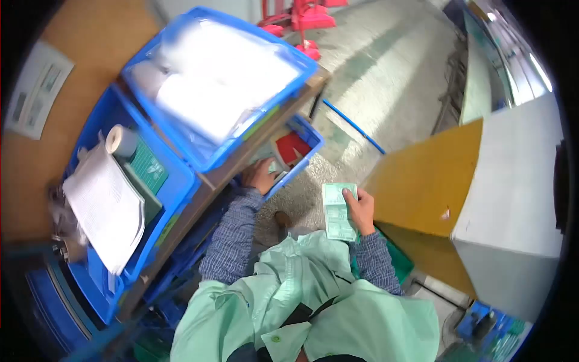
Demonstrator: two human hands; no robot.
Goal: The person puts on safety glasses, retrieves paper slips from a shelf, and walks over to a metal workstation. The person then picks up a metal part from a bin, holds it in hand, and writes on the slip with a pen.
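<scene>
My right hand holds a light green printed sheet with a crease across it, the thumb lying on its face. My left hand is inside a blue bin below the tabletop edge. Its fingers are curled over pale items there, and what they grip is partly hidden. Beside that hand, a red piece lies in the same bin.
On the table at left, one blue tray holds blurred white packs; another has papers, a tape roll and a green pad. A yellow and white cabinet stands at right. A blue strip marks the floor.
</scene>
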